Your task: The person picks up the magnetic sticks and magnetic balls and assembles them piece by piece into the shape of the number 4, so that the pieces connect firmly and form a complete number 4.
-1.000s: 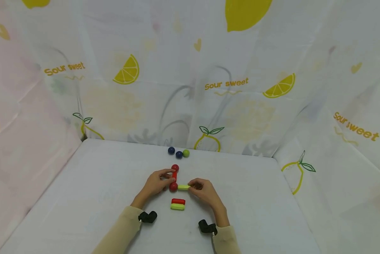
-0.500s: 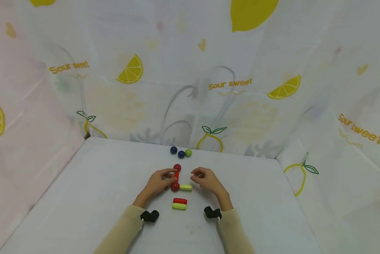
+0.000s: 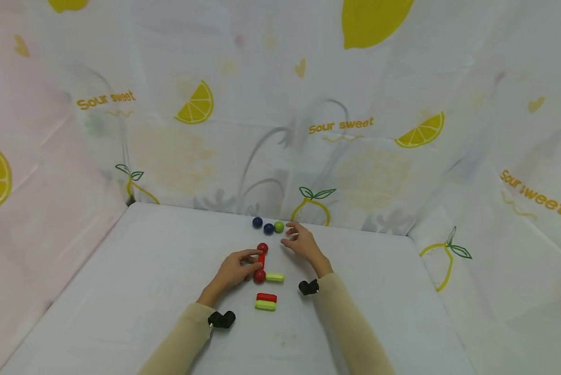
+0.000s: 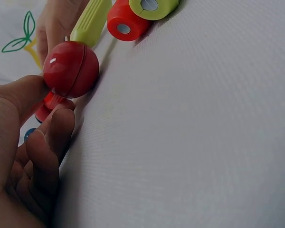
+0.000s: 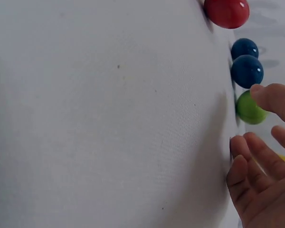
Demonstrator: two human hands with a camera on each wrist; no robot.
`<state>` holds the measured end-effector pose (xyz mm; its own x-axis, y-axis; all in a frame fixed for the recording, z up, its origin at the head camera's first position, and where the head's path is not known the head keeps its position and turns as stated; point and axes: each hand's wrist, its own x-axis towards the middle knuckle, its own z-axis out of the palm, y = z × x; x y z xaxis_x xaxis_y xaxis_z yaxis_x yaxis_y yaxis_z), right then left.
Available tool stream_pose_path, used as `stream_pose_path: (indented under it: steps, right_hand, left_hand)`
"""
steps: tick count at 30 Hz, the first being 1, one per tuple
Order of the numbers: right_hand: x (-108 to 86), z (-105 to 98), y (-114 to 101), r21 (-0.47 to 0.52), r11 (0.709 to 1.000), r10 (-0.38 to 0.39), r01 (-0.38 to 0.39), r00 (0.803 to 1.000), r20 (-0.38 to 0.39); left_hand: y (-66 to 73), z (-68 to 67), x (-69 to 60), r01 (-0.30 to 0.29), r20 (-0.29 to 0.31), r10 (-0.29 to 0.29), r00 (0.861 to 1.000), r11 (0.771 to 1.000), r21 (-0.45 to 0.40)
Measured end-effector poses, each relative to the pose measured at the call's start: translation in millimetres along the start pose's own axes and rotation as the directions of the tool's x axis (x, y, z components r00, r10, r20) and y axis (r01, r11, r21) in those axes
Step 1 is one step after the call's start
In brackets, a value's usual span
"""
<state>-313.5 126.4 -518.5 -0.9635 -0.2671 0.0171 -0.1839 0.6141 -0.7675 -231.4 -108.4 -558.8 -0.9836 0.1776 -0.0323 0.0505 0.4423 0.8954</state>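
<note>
My left hand [image 3: 232, 270] pinches a red rod [image 3: 261, 259] that has a red ball at each end, the far ball [image 3: 262, 248] and the near ball [image 3: 259, 275]. In the left wrist view the thumb touches the near red ball [image 4: 71, 70]. A yellow-green rod [image 3: 275, 277] joins the near ball on its right side. My right hand [image 3: 304, 245] is by the green ball [image 3: 278, 226], fingers spread and holding nothing. The right wrist view shows the thumb in front of the green ball [image 5: 251, 108]; whether it touches cannot be told.
Two dark blue balls, one [image 3: 268, 228] beside the green ball and another [image 3: 257, 222] farther left, lie near the table's back edge. Closer to me, a loose red rod [image 3: 266, 297] and a yellow-green rod [image 3: 265, 305] lie side by side; metal discs show at their ends.
My right hand has let go of the yellow-green rod, now attached to the near red ball, and moved away toward the green ball. My left hand keeps its hold on the red rod.
</note>
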Motion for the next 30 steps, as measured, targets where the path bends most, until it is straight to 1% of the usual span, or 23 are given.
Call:
stream_pose_path:
  steps: [5,12,16,23,30]
  right_hand:
    - [12.6,4.1,0.8,-0.011,0.999,0.033,-0.033,0.999,-0.016]
    - [24.0,5.7,-3.2,0.002,0.999,0.044,-0.044,0.998,-0.036]
    - [25.5,7.1,-6.5,0.002,0.999,0.053,-0.053,0.997,-0.049]
    - [26.0,8.2,-9.9,-0.017,0.999,0.043,-0.045,0.996,-0.078]
    - [25.3,9.5,-9.2,-0.031,0.999,0.041,-0.043,0.997,-0.067]
  left_hand:
    - [-0.3,0.2,-0.6,-0.008,0.007,0.008,1.0,1.0,-0.003]
    - [1.1,-1.0,0.1,-0.033,-0.002,0.033,0.999,0.999,0.006]
    - [0.3,-0.7,0.0,-0.037,0.007,0.037,0.999,0.999,0.011]
    - [-0.3,-0.3,0.6,-0.063,0.014,0.063,0.998,0.998,0.014]
    - [-0.8,-1.2,-0.7,-0.052,0.005,0.052,0.999,0.998,0.019]
